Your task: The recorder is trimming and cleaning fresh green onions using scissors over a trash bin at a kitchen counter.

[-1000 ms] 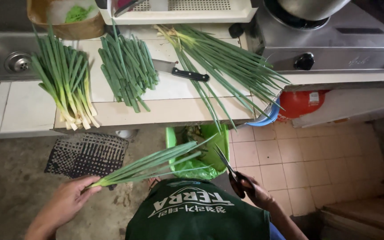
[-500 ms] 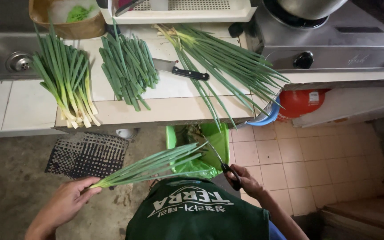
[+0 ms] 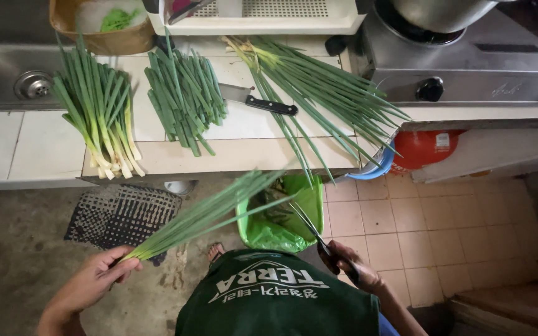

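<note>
The left hand [image 3: 98, 278] clenched the pale root end of a bunch of spring onions [image 3: 210, 210], whose green tips slanted up and away over a green-lined bin [image 3: 279, 219] just ahead of both hands. The right hand [image 3: 351, 269] gripped scissors [image 3: 309, 228], blades parted and pointing at the tips above the bin. Beyond the hands, the tiled worktop [image 3: 38, 146] carried three more spring onion heaps and a black-handled knife [image 3: 258, 100].

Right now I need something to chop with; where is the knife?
The knife lies on the tiled counter, middle of the head view, between the cut green tops and the long untrimmed scallions.
</note>
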